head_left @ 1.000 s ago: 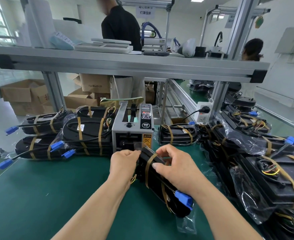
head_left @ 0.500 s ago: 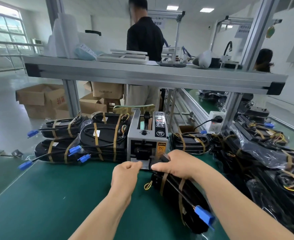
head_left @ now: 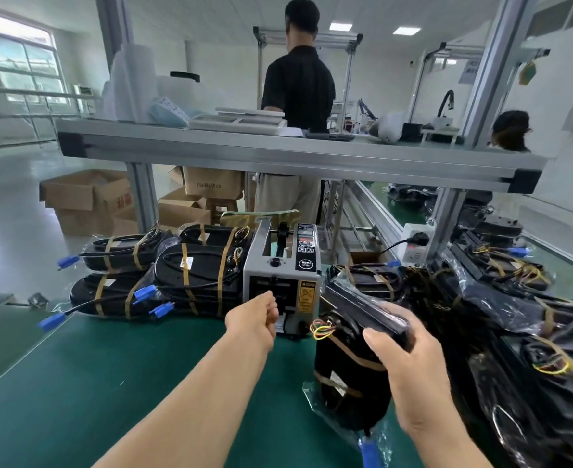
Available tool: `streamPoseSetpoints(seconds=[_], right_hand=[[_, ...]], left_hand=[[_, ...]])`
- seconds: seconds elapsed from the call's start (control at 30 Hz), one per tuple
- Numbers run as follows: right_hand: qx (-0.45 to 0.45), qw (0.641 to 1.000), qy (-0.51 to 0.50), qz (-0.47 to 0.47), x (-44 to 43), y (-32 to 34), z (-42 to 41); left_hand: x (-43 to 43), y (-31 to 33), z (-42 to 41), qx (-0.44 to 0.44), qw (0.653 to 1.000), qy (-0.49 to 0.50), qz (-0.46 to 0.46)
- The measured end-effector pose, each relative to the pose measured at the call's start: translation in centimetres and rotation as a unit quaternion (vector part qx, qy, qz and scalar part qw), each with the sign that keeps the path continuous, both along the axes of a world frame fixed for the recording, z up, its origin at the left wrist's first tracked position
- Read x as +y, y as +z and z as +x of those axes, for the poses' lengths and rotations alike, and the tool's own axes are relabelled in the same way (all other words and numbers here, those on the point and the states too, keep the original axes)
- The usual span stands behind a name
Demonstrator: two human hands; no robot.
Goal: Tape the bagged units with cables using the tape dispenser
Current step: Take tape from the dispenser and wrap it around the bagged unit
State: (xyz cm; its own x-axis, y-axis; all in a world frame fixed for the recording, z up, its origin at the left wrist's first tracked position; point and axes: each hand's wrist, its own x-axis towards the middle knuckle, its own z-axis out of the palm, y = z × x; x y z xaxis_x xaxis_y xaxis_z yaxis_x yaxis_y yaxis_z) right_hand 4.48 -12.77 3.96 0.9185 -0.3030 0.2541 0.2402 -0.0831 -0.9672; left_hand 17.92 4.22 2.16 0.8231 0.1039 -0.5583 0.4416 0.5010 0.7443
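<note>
- Your left hand [head_left: 254,318]: stretched to the front outlet of the tape dispenser [head_left: 282,275]. The fingers are curled inward at the slot; you cannot tell whether they pinch a strip.
- Your right hand [head_left: 410,363]: clamped on the bagged unit [head_left: 346,376], with the thumb across the near face and the fingers wrapped over its upper edge.
- Bagged unit: black, in clear plastic, held tilted over the green mat [head_left: 109,383], just right of the dispenser. Its far end is raised beside the dispenser's front corner. Two tan tape bands cross its body. Coloured wires [head_left: 322,330] loop out on its left side. A blue connector [head_left: 368,450] lies at its near end.
- Tape dispenser: grey, upright at the back of the mat, with a yellow warning label on its front.
- Taped units [head_left: 190,275]: stacked to the left of the dispenser, touching it, with blue plugs pointing outward.
- Further bagged units [head_left: 514,332]: piled along your right.
- Beyond the bench: a person in a black shirt [head_left: 298,86], back turned, and cardboard boxes [head_left: 86,197] on the floor.
</note>
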Motion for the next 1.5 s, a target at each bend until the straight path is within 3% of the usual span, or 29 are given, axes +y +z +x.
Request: streamPoseSetpoints(seconds=[0.17,0.33,0.43,0.53,0.7,0.87,1.5], right_hand=[[-0.036,0.998,0.005,-0.045,0.0,-0.6,-1.3],[-0.049,0.999,0.009,-0.011,-0.2,-1.1,-1.8],[-0.054,0.998,0.022,0.001,-0.5,-1.3,-2.0],[-0.060,0.998,0.006,0.010,0.1,-1.3,-1.9],[-0.067,0.997,-0.022,0.036,1.6,-1.1,-1.7],[-0.064,0.994,-0.039,0.074,2.6,-0.9,-2.3],[-0.074,0.995,-0.067,-0.014,3.2,-1.3,-2.5]], left_hand=[[-0.6,0.6,0.8,0.014,0.999,0.036,-0.025],[-1.3,0.8,0.3,0.001,0.995,0.096,-0.027],[-0.8,1.2,-1.5,-0.072,0.994,0.078,-0.002],[0.0,2.5,-5.0,-0.192,0.981,-0.004,-0.004],[-0.6,5.0,-10.9,-0.343,0.919,-0.162,0.104],[-1.3,5.3,-12.9,-0.332,0.914,-0.188,0.136],[-2.4,4.6,-13.0,-0.315,0.907,-0.119,0.253]])
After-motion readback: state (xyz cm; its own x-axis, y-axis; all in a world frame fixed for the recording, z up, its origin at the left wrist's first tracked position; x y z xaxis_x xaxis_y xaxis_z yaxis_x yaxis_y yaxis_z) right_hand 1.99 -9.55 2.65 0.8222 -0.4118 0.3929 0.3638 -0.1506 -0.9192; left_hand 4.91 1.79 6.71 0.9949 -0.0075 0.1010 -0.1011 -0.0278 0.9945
